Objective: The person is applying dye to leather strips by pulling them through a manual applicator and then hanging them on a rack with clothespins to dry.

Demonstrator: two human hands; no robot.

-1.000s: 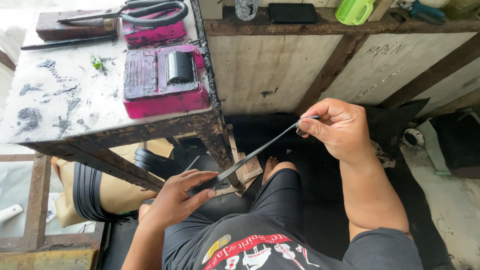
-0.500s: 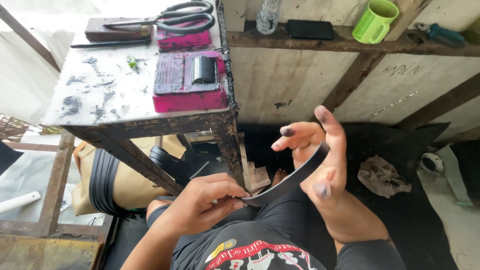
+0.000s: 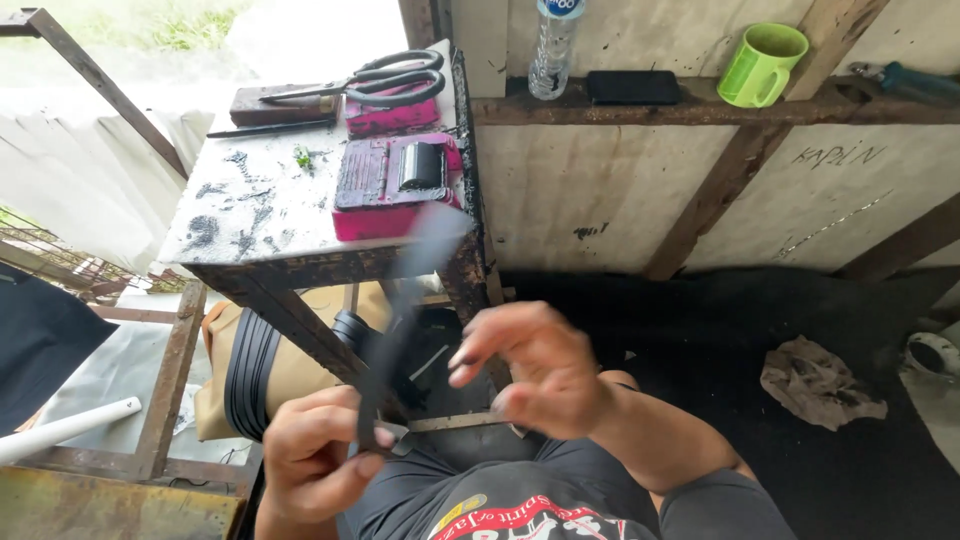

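The left hand [image 3: 318, 455] grips a long, blurred black rubber strip [image 3: 400, 320] that rises in front of the rusty paint-spattered counter [image 3: 265, 205]. The right hand [image 3: 535, 370] hovers open just right of the strip. On the counter behind lie a pink block [image 3: 385, 185] and black-handled scissors [image 3: 375, 78].

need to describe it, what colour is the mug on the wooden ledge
Bright green mug, seen best in the head view, top right.

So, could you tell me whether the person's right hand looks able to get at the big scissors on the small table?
Probably yes: the right hand is open and holds nothing, and the scissors lie uncovered on the table. Only the dark strip in the left hand stands between.
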